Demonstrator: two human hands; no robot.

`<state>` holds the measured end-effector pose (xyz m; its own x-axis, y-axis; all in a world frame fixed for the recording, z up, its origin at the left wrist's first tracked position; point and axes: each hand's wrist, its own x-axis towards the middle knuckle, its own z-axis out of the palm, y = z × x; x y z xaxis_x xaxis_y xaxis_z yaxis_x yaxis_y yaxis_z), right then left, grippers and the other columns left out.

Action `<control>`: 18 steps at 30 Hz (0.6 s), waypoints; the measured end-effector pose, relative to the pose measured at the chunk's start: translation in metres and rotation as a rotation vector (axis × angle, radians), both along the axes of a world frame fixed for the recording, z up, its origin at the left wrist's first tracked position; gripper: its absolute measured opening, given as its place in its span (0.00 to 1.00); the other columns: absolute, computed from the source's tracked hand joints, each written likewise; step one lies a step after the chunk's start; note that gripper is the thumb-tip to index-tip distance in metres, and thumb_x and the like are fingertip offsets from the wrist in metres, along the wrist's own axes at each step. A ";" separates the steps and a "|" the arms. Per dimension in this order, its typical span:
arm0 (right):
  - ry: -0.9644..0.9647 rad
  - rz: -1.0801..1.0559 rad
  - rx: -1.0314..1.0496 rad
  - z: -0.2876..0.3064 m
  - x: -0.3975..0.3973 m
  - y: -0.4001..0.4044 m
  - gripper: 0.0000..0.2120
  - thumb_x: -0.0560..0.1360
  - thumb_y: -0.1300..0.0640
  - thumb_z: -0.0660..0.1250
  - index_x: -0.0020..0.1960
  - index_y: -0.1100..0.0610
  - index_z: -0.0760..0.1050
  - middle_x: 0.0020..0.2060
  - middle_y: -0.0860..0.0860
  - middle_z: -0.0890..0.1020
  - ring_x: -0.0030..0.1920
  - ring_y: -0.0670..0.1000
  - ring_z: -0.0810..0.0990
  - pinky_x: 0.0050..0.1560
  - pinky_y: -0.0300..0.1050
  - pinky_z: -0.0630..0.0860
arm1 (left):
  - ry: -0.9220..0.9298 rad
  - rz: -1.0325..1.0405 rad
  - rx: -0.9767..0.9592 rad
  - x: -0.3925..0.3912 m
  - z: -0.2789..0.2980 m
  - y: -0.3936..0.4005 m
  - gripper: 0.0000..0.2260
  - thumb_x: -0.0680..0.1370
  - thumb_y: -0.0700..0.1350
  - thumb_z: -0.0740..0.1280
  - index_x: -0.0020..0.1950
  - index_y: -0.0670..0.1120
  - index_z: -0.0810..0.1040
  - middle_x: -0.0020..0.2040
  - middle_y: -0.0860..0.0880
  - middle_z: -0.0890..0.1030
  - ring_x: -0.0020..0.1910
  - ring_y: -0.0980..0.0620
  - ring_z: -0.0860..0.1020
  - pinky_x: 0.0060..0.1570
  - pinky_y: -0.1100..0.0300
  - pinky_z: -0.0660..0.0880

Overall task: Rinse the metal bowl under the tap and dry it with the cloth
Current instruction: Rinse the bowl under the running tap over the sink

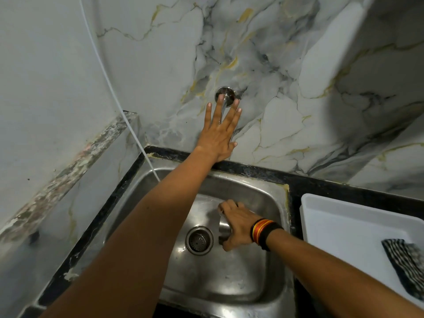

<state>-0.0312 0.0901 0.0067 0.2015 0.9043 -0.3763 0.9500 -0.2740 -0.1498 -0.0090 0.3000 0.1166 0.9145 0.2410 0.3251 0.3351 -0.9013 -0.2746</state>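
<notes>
Well, there the left hand point(219, 131) was, stretched up against the marbled wall point(275, 125) with fingers spread flat and loose, gripping nothing, and the tap point(224, 99) poked out from its wall plate just behind those fingertips. Down in the steel sink point(229, 278), the right hand point(237, 226) curled over the metal bowl point(224, 228), fingers wrapped on its rim, thumb low on the near side, so the bowl was grasped and mostly hidden under the palm. It sat in the basin just right of the drain strainer point(199, 240). Whether water ran, I could not tell. Red, orange and black bands point(263, 232) circled the right wrist. To the right, on the dark counter point(296, 203), stood a white tray point(348, 223), and the striped cloth point(406, 262) lay inside it at the near right, well apart from the bowl. A thin white tube point(128, 125) ran down the left wall into the sink's back corner.
</notes>
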 end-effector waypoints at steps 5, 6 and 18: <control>0.044 0.001 -0.022 -0.009 -0.003 -0.008 0.55 0.59 0.40 0.81 0.78 0.56 0.61 0.70 0.52 0.69 0.64 0.58 0.70 0.56 0.50 0.78 | 0.013 -0.012 -0.008 0.001 -0.001 -0.003 0.45 0.85 0.64 0.60 0.88 0.44 0.37 0.88 0.40 0.36 0.85 0.27 0.39 0.82 0.28 0.43; 0.048 0.006 -0.016 -0.008 -0.002 -0.008 0.56 0.59 0.40 0.81 0.79 0.56 0.60 0.70 0.53 0.68 0.64 0.58 0.70 0.57 0.52 0.78 | -0.004 -0.002 0.001 0.001 -0.003 -0.002 0.45 0.85 0.64 0.60 0.88 0.44 0.37 0.88 0.40 0.36 0.85 0.27 0.39 0.82 0.28 0.43; 0.010 -0.093 0.139 -0.002 0.008 -0.024 0.51 0.59 0.36 0.79 0.75 0.55 0.64 0.67 0.52 0.69 0.64 0.57 0.71 0.61 0.53 0.78 | 0.065 -0.005 -0.036 0.004 0.003 -0.004 0.46 0.84 0.66 0.59 0.88 0.45 0.35 0.87 0.40 0.32 0.84 0.27 0.35 0.81 0.27 0.39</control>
